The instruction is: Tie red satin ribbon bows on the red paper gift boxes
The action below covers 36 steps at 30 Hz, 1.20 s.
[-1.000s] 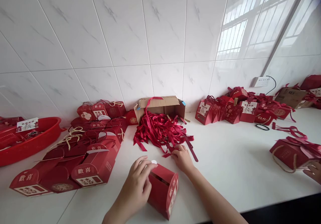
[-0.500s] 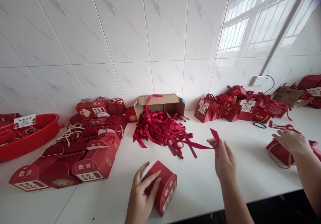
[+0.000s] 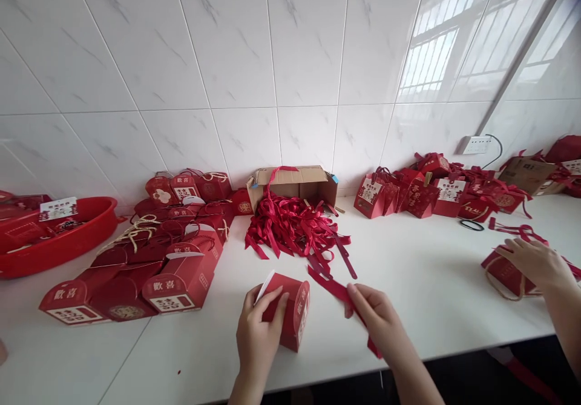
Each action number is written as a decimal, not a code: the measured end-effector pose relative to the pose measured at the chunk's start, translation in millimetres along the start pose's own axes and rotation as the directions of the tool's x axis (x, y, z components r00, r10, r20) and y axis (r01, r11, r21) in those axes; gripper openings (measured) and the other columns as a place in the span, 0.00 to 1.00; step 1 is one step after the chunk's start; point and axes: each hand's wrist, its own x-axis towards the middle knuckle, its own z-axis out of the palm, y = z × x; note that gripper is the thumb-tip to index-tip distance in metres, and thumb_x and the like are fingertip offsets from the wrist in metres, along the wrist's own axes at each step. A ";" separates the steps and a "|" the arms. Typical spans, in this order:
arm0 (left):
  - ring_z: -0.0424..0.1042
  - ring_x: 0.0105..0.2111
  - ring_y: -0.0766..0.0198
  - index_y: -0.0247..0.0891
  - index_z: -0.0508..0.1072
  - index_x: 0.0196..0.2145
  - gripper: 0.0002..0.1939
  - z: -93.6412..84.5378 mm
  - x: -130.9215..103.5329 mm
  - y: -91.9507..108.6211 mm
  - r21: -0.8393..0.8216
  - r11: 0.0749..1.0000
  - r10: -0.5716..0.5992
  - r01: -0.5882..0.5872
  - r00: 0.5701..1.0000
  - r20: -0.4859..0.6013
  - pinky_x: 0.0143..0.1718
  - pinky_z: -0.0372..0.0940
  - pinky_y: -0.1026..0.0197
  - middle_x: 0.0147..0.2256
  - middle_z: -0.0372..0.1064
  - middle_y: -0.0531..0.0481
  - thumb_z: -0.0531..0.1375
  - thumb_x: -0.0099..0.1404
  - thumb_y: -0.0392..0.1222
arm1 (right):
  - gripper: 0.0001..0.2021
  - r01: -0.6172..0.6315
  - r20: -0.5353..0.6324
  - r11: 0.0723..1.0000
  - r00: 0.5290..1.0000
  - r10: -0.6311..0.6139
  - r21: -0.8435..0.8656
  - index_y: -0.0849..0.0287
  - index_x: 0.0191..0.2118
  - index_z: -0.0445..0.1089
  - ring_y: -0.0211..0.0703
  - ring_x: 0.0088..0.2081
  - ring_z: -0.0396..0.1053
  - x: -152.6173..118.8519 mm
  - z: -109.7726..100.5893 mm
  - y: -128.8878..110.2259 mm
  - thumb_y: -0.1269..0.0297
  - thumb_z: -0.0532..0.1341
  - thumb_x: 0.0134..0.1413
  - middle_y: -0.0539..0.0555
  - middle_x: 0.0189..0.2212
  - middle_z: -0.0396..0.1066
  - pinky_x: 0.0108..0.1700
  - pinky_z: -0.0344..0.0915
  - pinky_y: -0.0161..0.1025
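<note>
My left hand (image 3: 261, 326) grips a small red gift box (image 3: 293, 314) with light lettering, which stands tilted near the front of the white table. A white flap shows at the box's left edge. To the right of it, my right hand (image 3: 374, 314) pinches a red ribbon (image 3: 332, 288) between thumb and fingers. One end of this ribbon reaches left toward the box; the other hangs below the hand. Behind both hands lies a tangled heap of red ribbons (image 3: 295, 226), spilling from an open cardboard box (image 3: 294, 176).
Rows of red gift boxes (image 3: 186, 278) stand left, beside a red plastic basin (image 3: 91, 235). Finished-looking red bags (image 3: 372, 196) line the wall at right. Another person's hand (image 3: 531, 260) rests on a red box (image 3: 503, 272). The table's front edge runs below my hands.
My right hand has drawn the ribbon away from the heap, moving left and down toward the box. My left hand still holds the box, now slightly turned. The view has shifted a little.
</note>
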 end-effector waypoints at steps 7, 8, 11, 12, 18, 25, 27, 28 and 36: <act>0.75 0.39 0.56 0.43 0.79 0.34 0.11 1.3 -1.7 -1.4 0.021 0.999 0.036 -0.036 0.999 -0.013 0.37 0.71 0.57 0.41 0.71 0.46 0.60 0.59 0.50 | 0.25 -0.036 0.086 0.999 0.996 0.037 -0.008 0.59 0.20 0.60 0.33 0.19 0.48 -5.6 30.0 13.7 0.45 0.49 0.59 0.47 0.17 0.54 0.23 0.49 0.33; 0.75 0.38 0.56 0.43 0.79 0.32 0.10 1.1 -1.7 -1.4 0.022 0.999 0.037 -0.037 0.999 -0.006 0.36 0.71 0.58 0.41 0.71 0.46 0.60 0.59 0.49 | 0.24 -0.032 0.085 0.999 0.996 0.033 -0.008 0.59 0.20 0.60 0.33 0.20 0.49 -4.9 30.4 15.1 0.46 0.50 0.59 0.47 0.17 0.54 0.24 0.50 0.33; 0.75 0.37 0.57 0.42 0.78 0.31 0.10 0.4 -1.8 -0.9 0.010 0.999 0.035 -0.035 0.999 0.007 0.36 0.71 0.58 0.40 0.71 0.47 0.59 0.60 0.48 | 0.24 -0.013 0.093 1.000 0.996 0.014 -0.015 0.59 0.20 0.60 0.34 0.21 0.50 -3.2 31.1 17.1 0.46 0.49 0.59 0.47 0.18 0.56 0.25 0.50 0.33; 0.75 0.37 0.58 0.42 0.78 0.31 0.10 0.3 -1.8 -0.7 0.004 0.999 0.035 -0.035 0.999 0.008 0.36 0.70 0.58 0.40 0.71 0.47 0.59 0.60 0.47 | 0.24 -0.010 0.096 1.000 0.995 0.012 -0.023 0.59 0.20 0.60 0.34 0.21 0.51 -2.9 31.7 17.4 0.46 0.49 0.60 0.47 0.18 0.56 0.25 0.51 0.33; 0.70 0.43 0.54 0.43 0.78 0.33 0.09 0.9 -1.5 -0.9 0.023 0.997 0.080 -0.079 0.996 -0.043 0.43 0.68 0.52 0.41 0.69 0.45 0.60 0.60 0.48 | 0.25 -0.007 0.097 0.998 0.995 0.012 -0.056 0.58 0.20 0.59 0.34 0.20 0.52 -2.4 37.7 21.4 0.44 0.49 0.59 0.47 0.17 0.57 0.24 0.50 0.33; 0.59 0.54 0.48 0.42 0.78 0.36 0.08 -2.6 0.0 5.3 0.080 0.974 0.216 -0.211 0.975 -0.055 0.52 0.61 0.43 0.51 0.61 0.42 0.59 0.61 0.42 | 0.25 -0.020 0.104 1.000 0.994 0.020 -0.004 0.58 0.20 0.59 0.35 0.21 0.54 -0.8 45.4 20.1 0.44 0.49 0.58 0.47 0.18 0.58 0.24 0.52 0.33; 0.56 0.56 0.47 0.43 0.78 0.38 0.09 -4.9 0.0 10.3 0.105 0.963 0.254 -0.249 0.967 -0.034 0.53 0.59 0.41 0.55 0.58 0.42 0.58 0.62 0.40 | 0.25 -0.023 0.106 1.000 0.994 0.021 0.012 0.58 0.20 0.59 0.35 0.21 0.55 1.2 47.8 17.9 0.44 0.50 0.58 0.48 0.18 0.59 0.25 0.53 0.33; 0.55 0.57 0.46 0.44 0.77 0.39 0.09 -6.0 -0.2 12.8 0.112 0.957 0.271 -0.267 0.962 -0.023 0.54 0.58 0.41 0.56 0.56 0.43 0.58 0.62 0.39 | 0.25 -0.024 0.107 1.000 0.994 0.023 0.011 0.58 0.20 0.58 0.35 0.21 0.55 2.2 49.1 16.6 0.44 0.50 0.57 0.48 0.18 0.59 0.24 0.53 0.33; 0.57 0.54 0.45 0.48 0.79 0.30 0.08 -8.5 2.7 19.3 0.189 0.926 0.355 -0.328 0.925 -0.134 0.54 0.55 0.39 0.52 0.63 0.46 0.60 0.59 0.37 | 0.23 0.034 0.104 0.991 0.994 -0.020 -0.130 0.58 0.21 0.61 0.36 0.21 0.58 5.7 59.1 17.7 0.46 0.49 0.59 0.49 0.19 0.62 0.24 0.56 0.34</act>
